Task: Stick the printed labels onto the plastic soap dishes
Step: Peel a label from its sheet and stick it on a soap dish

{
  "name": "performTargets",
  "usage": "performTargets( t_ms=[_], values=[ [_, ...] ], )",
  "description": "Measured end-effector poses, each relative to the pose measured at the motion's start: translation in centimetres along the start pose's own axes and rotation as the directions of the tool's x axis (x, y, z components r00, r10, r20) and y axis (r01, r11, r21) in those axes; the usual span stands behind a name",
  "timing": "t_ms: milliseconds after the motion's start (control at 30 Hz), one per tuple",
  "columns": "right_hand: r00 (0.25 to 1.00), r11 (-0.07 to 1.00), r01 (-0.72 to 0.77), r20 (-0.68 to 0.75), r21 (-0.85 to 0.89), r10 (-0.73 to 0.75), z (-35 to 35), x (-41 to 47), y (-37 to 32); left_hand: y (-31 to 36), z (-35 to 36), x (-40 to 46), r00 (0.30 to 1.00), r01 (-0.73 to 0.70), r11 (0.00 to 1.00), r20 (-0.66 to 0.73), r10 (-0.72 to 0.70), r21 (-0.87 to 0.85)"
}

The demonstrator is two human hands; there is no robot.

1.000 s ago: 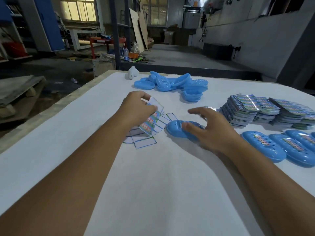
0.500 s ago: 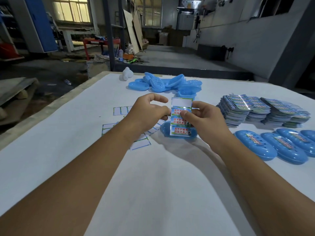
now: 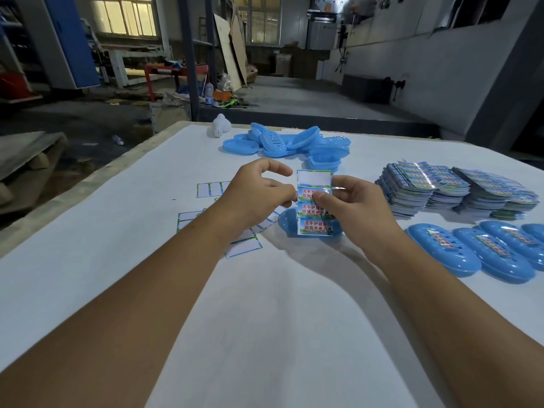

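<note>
left hand (image 3: 259,192): thumb and fingers pinched, forearm extended | right hand (image 3: 350,204): thumb pressing forward, fingers curled

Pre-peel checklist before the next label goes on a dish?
1. Label sheet held by both hands, left hand and right hand: ok.
2. Labels left on sheet: ok; top slot already blank.
3. Bare soap dish waiting under the sheet: ok.
4. Label corner lifted: cannot tell, thumbs cover it.
5. Spare dishes at far edge: ok.
6. Finished dishes clear on the right: ok.
</note>
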State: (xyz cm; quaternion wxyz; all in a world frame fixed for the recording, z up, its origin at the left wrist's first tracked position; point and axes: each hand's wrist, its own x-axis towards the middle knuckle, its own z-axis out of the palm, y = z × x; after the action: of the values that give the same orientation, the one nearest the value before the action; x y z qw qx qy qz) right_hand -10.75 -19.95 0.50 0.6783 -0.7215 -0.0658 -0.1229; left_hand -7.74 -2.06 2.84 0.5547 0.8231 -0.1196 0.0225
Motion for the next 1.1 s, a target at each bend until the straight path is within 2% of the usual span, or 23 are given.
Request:
performTargets(
  t_ms=[833, 900, 1033, 1100],
  values=[
    [0.999, 0.999, -0.029, -0.015, -0.015, 0.029, 0.02, -0.01, 0.15, 0.1, -0.11, -0.31, 0.999, -0.039, 0.999, 0.03, 0.038, 0.008],
    [0.998, 0.997, -0.041, -0.057, -0.059, 0.038, 0.02, 0.11, 0.31, 0.06, -0.16, -0.37, 0.998, -0.049, 0.999, 0.039, 0.048, 0.002],
    [0.98, 0.929, 0.026, -0.172, -0.37, -0.096, -0.25, 0.32, 0.73, 0.02, -0.09, -0.58, 0.995, -0.086, 0.996, 0.055, 0.087, -0.02],
    [0.981, 0.929, 0.056, -0.155, -0.366, -0.12, -0.2, 0.19, 0.7, 0.0, 0.05, -0.7, 0.993, -0.105, 0.994, 0.046, 0.106, -0.022]
  ],
)
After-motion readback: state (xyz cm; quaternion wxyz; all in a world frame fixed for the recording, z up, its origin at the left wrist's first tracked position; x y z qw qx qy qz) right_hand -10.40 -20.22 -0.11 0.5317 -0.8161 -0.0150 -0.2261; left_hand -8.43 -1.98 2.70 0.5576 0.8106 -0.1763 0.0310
